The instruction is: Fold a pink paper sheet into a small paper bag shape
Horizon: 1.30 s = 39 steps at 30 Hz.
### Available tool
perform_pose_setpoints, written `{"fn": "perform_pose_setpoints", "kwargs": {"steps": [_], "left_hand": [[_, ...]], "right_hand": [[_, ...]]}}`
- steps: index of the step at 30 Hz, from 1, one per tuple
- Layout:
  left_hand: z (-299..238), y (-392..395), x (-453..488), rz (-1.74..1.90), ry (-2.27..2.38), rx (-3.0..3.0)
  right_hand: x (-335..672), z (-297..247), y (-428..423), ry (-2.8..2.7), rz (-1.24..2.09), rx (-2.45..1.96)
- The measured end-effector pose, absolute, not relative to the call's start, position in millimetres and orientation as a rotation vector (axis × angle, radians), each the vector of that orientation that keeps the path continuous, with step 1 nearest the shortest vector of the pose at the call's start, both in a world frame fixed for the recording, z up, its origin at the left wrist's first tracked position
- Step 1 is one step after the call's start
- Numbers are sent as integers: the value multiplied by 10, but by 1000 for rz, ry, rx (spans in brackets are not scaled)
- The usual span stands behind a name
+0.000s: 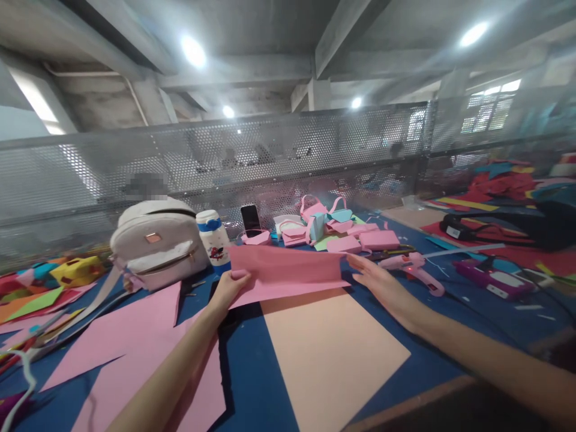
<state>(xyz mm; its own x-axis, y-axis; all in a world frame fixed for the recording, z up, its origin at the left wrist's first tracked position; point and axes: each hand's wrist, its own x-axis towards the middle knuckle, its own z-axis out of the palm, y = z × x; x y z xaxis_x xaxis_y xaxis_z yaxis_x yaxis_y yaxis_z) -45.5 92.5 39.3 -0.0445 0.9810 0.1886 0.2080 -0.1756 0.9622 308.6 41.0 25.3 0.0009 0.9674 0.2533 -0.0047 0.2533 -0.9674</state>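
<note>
I hold a pink felt sheet (288, 268) raised above the blue table (252, 372). My left hand (228, 289) pinches its left edge, thumb on top. My right hand (382, 287) is at the sheet's right edge with fingers stretched out; its grip on the sheet is hidden behind the felt. Below the sheet lies a peach felt rectangle (328, 354). Larger pink felt pieces (135, 342) lie under my left forearm.
A white backpack (155, 243), a small bottle (213, 240) and a propped phone (251, 220) stand at the back. Small pink felt bags (337, 231) are piled behind. A pink glue gun (416, 268) lies right. A perforated metal screen (270, 156) bounds the table.
</note>
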Motion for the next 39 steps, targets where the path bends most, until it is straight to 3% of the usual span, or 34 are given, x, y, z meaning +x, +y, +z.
{"fn": "perform_pose_setpoints", "kwargs": {"steps": [2,5,8,11,22,35,39], "left_hand": [[441,906,-466,1325,1266,1479],[521,845,-468,1346,1193,1483],[558,796,-444,1329,1190,1435],[544,792,-413,1317,1213,1384],[473,847,-386,1322,1269,1354],[494,822,-347,1295,1251,1358],[475,826,-365,1285,1239,1367]], "right_hand": [[3399,307,209,-1591,1003,-1120],[3940,405,25,-1966,670,-1483],[4405,461,-35,-1921,340,-1961],[4652,431,3,-1850,143,-2084],[4706,89,395,-1831,154,-1957],[4598,452,69,-1857,-100,-2146],[4135,785,-184,-1994,49,-1816]]}}
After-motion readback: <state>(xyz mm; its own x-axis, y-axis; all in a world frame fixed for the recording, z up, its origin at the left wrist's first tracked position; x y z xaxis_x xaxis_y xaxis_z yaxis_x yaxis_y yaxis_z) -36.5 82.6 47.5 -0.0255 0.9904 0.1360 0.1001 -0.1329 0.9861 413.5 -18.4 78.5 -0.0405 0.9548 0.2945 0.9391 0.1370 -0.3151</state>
